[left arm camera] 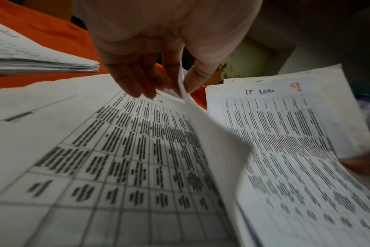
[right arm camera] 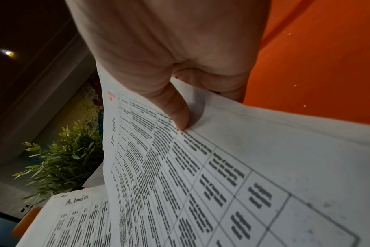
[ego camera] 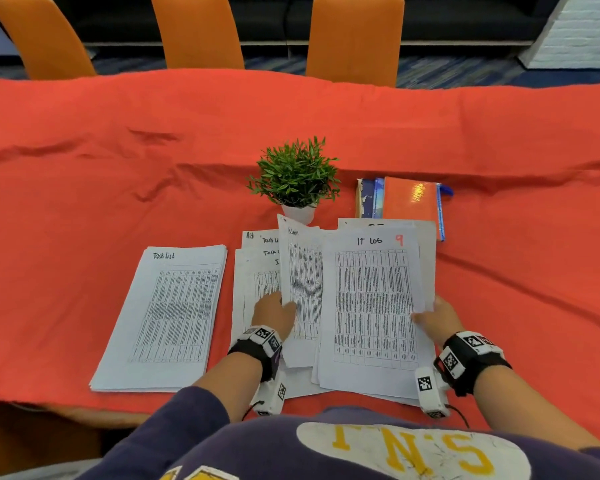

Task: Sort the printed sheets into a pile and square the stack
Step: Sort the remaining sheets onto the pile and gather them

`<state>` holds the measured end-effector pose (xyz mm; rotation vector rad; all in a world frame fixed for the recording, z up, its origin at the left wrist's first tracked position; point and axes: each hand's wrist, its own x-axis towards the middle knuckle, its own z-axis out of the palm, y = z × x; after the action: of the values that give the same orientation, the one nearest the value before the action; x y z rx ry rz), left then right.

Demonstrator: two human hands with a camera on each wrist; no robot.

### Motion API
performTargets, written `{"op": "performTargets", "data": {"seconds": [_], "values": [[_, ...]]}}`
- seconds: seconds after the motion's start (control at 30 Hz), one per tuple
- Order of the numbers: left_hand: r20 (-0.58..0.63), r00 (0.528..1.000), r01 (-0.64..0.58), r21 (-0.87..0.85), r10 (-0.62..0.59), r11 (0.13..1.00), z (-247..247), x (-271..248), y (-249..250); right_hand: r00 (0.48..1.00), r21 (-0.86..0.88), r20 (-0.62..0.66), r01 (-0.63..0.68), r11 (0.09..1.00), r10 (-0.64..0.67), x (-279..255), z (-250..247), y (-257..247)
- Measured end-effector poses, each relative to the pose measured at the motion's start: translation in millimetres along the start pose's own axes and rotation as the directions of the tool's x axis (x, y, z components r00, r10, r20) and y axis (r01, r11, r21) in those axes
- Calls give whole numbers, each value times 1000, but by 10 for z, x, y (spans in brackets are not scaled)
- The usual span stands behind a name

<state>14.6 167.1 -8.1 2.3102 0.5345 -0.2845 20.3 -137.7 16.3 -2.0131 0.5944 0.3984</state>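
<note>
1. Left hand (ego camera: 272, 311) pinched the near left edge of a sheet headed "Admin" (ego camera: 302, 271) between thumb and forefinger; the left wrist view showed that edge lifted and curling off the papers beneath. The other fingers (left arm camera: 133, 80) hung loose over the loose pile (ego camera: 257, 282).
2. Right hand (ego camera: 439, 318) gripped a sheet headed "IT Log" (ego camera: 373, 306), thumb on top at its right edge and fingers underneath, with a few more sheets seemingly under it. This one was tilted up, not flat.
3. The two held sheets overlapped between the hands, the "IT Log" sheet lying over the right edge of the "Admin" sheet. Long axes of both ran away from the body, headings at the far end.
4. A squared stack headed "Task List" (ego camera: 168, 317) lay flat on the red cloth (ego camera: 84, 202) to the outside of the left hand, just beside the loose pile but apart from it. Same long axis, slightly slanted.
5. Judgement: the left hand was the nearer to that stack, so any sheet bound for it would travel leftward. The right hand's sheet sat farthest from it, across the left hand.
6. A potted plant (ego camera: 297, 178) and notebooks (ego camera: 402, 202) stood beyond the far ends of the sheets, near them.
</note>
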Motion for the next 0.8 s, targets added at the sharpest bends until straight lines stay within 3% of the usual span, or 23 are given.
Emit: {"op": "performTargets", "data": {"seconds": [0.2,0.6,0.8], "values": [[0,992,121,243,-125,962,9,-174,-326,1000,24,-14,0,1000,1,-13,-59,-27],[-31,977,213,174,-211,961,-83,-147,-419,1000,77,7,17,997,-17,-100,13,-53],[-54,996,89,341,-75,936,-91,-145,-382,1000,73,14,22,997,-23,-102,3,-55]]}}
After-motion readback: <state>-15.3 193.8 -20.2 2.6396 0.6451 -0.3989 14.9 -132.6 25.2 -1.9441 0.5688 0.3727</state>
